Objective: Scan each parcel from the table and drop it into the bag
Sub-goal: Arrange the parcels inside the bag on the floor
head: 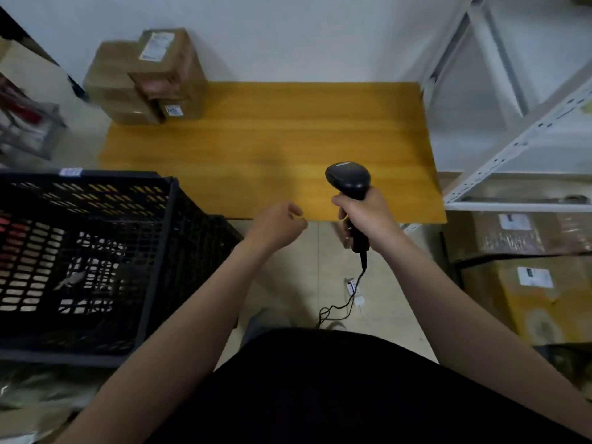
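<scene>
A stack of brown cardboard parcels [150, 78] with white labels stands at the far left corner of the yellow wooden table [269, 145]. My right hand [365, 216] grips the handle of a black barcode scanner [349, 181], held over the table's near edge with its head pointing away from me. Its cable hangs down to the floor. My left hand [278, 225] hovers empty at the table's near edge, fingers loosely curled, left of the scanner. No bag can be made out clearly.
A black slotted plastic crate [96, 251] stands at my left, beside the table. A white metal shelf [519, 129] rises on the right, with taped cardboard boxes [525, 267] beneath it. A wall backs the table.
</scene>
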